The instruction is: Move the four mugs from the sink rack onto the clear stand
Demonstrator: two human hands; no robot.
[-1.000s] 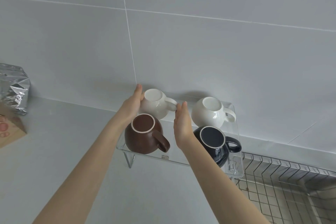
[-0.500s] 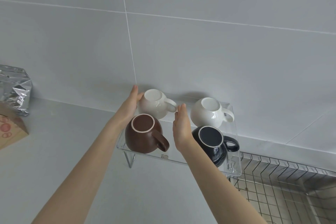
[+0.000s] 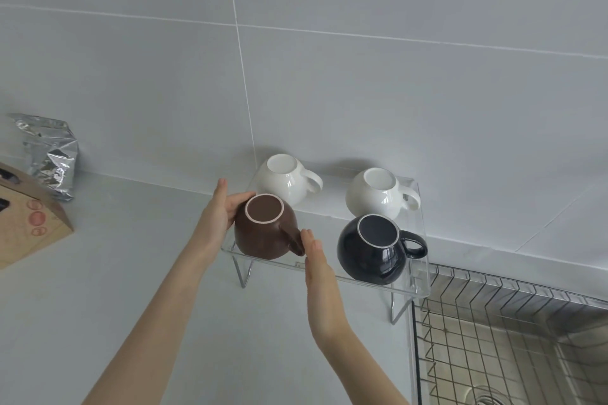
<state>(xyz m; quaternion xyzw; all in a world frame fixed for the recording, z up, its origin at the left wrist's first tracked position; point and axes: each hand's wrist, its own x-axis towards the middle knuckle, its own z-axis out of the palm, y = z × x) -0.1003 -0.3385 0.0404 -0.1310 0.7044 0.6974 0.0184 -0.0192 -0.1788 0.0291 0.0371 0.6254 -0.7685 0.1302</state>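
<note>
Brown ceramic sits between both palms: the left hand [image 3: 219, 212] cups the far side of the brown mug [image 3: 265, 228], fingers loosely spread, while the right hand [image 3: 316, 260], flat and open, presses at its handle, seemingly touching though no grip closes. That mug stands inverted at the front left of the clear stand [image 3: 418, 286], beside the black mug [image 3: 375, 248], with two white mugs [image 3: 284, 179] behind. All four are off the sink rack [image 3: 510, 316]; only a final squaring nudge looks needed.
</note>
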